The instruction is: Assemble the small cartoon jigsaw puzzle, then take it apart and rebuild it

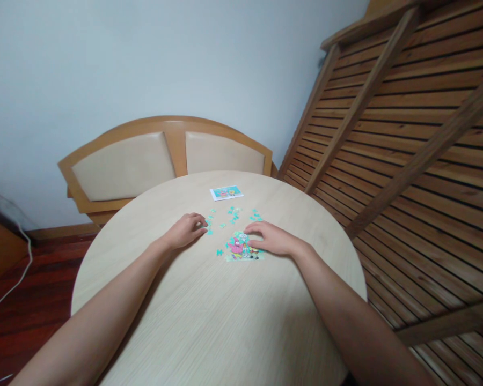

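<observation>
Left hand (187,229) curled beside small teal jigsaw pieces (210,232), grip unclear; right hand (272,239), loosely spread, overlapped the flat multicoloured puzzle (236,249); one drag could have split it.

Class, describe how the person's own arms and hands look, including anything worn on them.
Both forearms are bare, with no sleeves in view. The left hand and right hand are ungloved; no watch, bracelet or ring can be made out.
</observation>
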`<action>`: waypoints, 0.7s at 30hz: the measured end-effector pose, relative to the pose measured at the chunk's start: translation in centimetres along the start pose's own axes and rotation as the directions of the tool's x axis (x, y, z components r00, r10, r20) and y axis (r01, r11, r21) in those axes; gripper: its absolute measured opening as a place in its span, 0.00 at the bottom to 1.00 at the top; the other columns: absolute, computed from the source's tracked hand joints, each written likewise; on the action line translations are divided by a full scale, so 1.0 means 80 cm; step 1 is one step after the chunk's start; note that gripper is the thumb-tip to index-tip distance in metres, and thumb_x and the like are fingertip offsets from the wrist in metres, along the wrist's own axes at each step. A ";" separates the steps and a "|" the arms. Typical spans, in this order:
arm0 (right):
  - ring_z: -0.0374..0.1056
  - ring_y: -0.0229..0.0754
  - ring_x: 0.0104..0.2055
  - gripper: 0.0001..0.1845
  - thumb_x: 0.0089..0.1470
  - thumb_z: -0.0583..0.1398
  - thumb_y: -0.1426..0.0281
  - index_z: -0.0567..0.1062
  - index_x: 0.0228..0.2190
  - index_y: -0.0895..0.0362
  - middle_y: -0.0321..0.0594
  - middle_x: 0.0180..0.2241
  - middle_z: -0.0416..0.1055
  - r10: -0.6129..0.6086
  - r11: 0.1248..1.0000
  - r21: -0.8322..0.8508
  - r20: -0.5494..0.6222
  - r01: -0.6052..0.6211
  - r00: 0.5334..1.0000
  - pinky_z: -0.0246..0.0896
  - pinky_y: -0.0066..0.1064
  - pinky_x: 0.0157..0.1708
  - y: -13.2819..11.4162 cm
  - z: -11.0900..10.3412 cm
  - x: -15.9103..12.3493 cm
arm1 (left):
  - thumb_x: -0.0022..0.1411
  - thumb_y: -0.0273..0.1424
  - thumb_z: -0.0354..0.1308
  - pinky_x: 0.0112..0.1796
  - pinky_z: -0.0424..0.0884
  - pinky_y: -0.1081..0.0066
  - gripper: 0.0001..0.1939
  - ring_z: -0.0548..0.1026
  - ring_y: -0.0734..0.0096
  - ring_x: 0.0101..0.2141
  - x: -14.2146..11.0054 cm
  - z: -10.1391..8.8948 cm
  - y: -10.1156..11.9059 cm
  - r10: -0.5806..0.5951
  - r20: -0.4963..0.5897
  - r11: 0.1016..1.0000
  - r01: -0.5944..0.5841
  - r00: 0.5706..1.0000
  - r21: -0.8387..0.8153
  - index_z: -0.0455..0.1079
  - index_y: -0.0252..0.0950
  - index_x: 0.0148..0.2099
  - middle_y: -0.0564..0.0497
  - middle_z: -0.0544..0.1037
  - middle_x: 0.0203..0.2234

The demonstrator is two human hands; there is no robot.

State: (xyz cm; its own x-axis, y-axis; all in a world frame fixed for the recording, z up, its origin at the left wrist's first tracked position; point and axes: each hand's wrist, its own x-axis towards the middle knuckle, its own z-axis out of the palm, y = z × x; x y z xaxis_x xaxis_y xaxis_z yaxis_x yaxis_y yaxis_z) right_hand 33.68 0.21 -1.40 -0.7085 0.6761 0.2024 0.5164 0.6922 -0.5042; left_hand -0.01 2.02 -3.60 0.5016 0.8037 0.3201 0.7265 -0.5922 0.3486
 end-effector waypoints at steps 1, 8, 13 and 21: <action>0.70 0.49 0.53 0.18 0.56 0.64 0.65 0.78 0.48 0.58 0.48 0.50 0.75 0.002 1.000 0.002 -0.001 -0.002 1.000 0.59 0.42 0.58 -0.001 0.000 0.000 | 0.64 0.39 0.54 0.49 0.70 0.60 0.13 0.76 0.58 0.43 0.001 0.003 -0.002 0.000 -0.009 1.000 0.000 1.000 -0.007 0.74 0.36 0.40 0.41 0.78 0.44; 0.70 0.49 0.53 0.19 0.56 0.64 0.65 0.78 0.48 0.59 0.48 0.51 0.75 0.000 1.000 -0.007 0.003 0.000 1.000 0.60 0.41 0.58 0.000 0.000 0.001 | 0.60 0.37 0.56 0.50 0.69 0.59 0.09 0.75 0.58 0.45 0.001 0.007 -0.007 -0.018 -0.039 0.999 0.016 0.999 -0.051 0.71 0.37 0.39 0.42 0.78 0.45; 0.70 0.49 0.53 0.18 0.57 0.63 0.65 0.78 0.48 0.57 0.47 0.50 0.76 0.021 1.000 -0.002 -0.009 -0.021 1.000 0.60 0.41 0.58 0.005 -0.002 -0.001 | 0.61 0.36 0.55 0.49 0.70 0.60 0.10 0.75 0.60 0.42 0.001 0.000 0.003 -0.039 0.003 0.999 0.039 0.999 -0.035 0.71 0.37 0.41 0.44 0.79 0.40; 0.70 0.51 0.53 0.16 0.57 0.60 0.73 0.78 0.47 0.59 0.50 0.50 0.76 0.266 0.935 -0.175 -0.228 -0.309 0.936 0.61 0.42 0.58 0.047 -0.013 -0.012 | 0.62 0.36 0.54 0.46 0.71 0.60 0.11 0.75 0.59 0.40 -0.001 -0.002 0.010 -0.050 -0.002 0.999 0.050 0.999 0.003 0.73 0.36 0.42 0.43 0.78 0.39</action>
State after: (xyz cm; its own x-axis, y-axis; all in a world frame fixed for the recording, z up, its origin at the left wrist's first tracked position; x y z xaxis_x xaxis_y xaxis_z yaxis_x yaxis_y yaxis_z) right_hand 36.83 2.40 -2.59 -0.4162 0.8751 0.2467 0.7855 0.4828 -0.3872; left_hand 0.45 1.49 -3.16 0.4635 0.8322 0.3043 0.7522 -0.5511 0.3613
